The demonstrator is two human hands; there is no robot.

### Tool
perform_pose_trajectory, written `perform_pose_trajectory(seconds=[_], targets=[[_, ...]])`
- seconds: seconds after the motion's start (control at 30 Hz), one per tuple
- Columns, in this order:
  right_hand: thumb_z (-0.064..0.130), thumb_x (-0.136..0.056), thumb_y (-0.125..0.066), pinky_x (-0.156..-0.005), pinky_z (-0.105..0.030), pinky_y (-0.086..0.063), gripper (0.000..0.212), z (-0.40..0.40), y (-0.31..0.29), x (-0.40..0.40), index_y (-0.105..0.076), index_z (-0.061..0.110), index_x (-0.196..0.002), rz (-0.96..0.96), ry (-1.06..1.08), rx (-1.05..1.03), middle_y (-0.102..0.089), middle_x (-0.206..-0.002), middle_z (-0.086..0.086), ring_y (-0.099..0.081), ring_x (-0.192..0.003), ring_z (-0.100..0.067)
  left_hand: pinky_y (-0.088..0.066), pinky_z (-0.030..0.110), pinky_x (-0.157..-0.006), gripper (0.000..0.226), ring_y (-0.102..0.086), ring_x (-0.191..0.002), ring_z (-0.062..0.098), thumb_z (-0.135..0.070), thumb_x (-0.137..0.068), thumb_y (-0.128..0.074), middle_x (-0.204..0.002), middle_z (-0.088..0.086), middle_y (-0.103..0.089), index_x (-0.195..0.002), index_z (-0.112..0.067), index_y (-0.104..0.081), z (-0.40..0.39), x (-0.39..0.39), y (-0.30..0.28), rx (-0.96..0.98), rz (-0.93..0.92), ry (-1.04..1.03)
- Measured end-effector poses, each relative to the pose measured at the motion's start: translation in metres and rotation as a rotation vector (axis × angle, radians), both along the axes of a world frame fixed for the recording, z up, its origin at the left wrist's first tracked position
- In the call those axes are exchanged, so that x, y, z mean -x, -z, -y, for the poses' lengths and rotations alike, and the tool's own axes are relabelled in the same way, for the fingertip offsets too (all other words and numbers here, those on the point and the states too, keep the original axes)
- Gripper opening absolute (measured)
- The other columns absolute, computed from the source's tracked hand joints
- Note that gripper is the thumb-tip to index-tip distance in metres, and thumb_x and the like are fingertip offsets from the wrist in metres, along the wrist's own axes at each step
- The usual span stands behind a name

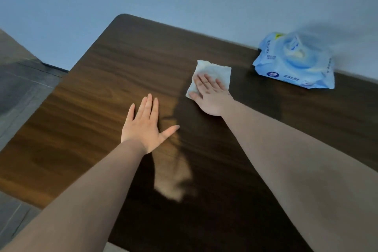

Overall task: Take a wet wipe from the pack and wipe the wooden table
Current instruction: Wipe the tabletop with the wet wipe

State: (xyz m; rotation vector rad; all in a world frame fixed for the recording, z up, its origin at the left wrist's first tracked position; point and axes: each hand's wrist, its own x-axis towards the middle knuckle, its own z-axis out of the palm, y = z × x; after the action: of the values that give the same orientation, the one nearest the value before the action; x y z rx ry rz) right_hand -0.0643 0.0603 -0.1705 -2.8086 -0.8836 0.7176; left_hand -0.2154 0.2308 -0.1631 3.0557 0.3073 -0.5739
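Your right hand (210, 96) lay spread flat on the limp, thin wet wipe (212, 72), best driven by palm pressure, while your left hand (143, 125) rested splayed, empty, on the wooden surface (92, 108) beside it.

Two bare forearms reach forward from the lower edge of the view. The left hand (143, 125) lies palm down, its four fingers (150, 106) straight and held close together, the thumb spread wide to the right of them. The right hand (210, 96) extends farther forward than the left, also palm down, with its fingers (204, 81) flat and slightly fanned, the thumb angled out to the left. Neither hand is curled; both wrists are straight, in line with the forearms.
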Motion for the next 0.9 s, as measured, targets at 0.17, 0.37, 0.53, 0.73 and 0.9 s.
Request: perform_pose_trajectory(seconds=[0.17,0.37,0.53,0.73,0.9], targets=[[0.053,-0.098,-0.009,-0.116,-0.038,0.011,0.063,0.098,0.000,0.004,0.013,0.025,-0.149,0.021,0.157,0.039,0.017,-0.159,0.004,0.018,-0.143,-0.011,0.004,0.041,-0.118,0.089,0.012,-0.145,0.011,-0.074,-0.079,0.004,-0.160,-0.003,0.010,-0.151,-0.021,0.006,0.039,-0.010,-0.009,0.026,0.038,0.166],[0.052,-0.098,-0.011,-0.114,-0.036,0.011,0.062,0.216,-0.003,0.011,0.012,0.025,-0.149,0.038,0.371,0.066,0.017,-0.158,0.005,0.018,-0.143,-0.009,0.004,0.043,-0.119,0.086,0.012,-0.145,0.012,-0.075,-0.084,-0.007,-0.160,-0.004,0.011,-0.151,-0.023,0.004,0.149,-0.049,-0.009,0.158,0.012,0.329],[0.053,-0.097,-0.008,-0.117,-0.036,0.009,0.062,0.320,-0.005,0.023,0.012,0.024,-0.149,0.032,0.568,0.076,0.016,-0.158,0.005,0.015,-0.144,-0.010,0.002,0.042,-0.119,0.083,0.008,-0.146,0.010,-0.073,-0.087,-0.019,-0.160,-0.005,0.007,-0.151,-0.025,0.001,0.250,-0.070,-0.007,0.227,0.054,0.489],[0.054,-0.097,-0.007,-0.117,-0.036,0.009,0.063,0.447,-0.005,0.050,0.009,0.023,-0.150,0.036,0.805,0.099,0.014,-0.159,0.004,0.014,-0.144,-0.011,0.005,0.043,-0.118,0.091,0.016,-0.144,0.010,-0.081,-0.080,-0.016,-0.159,-0.007,0.014,-0.150,-0.029,0.009,0.336,-0.087,-0.009,0.206,0.030,0.667],[0.053,-0.098,-0.008,-0.117,-0.040,0.006,0.064,0.530,-0.006,0.071,0.008,0.021,-0.150,0.035,0.996,0.139,0.010,-0.160,0.002,0.012,-0.145,-0.013,0.008,0.043,-0.117,0.095,0.016,-0.144,0.010,-0.084,-0.077,-0.014,-0.159,-0.006,0.016,-0.150,-0.028,0.010,0.391,-0.093,-0.005,0.175,0.002,0.746]])
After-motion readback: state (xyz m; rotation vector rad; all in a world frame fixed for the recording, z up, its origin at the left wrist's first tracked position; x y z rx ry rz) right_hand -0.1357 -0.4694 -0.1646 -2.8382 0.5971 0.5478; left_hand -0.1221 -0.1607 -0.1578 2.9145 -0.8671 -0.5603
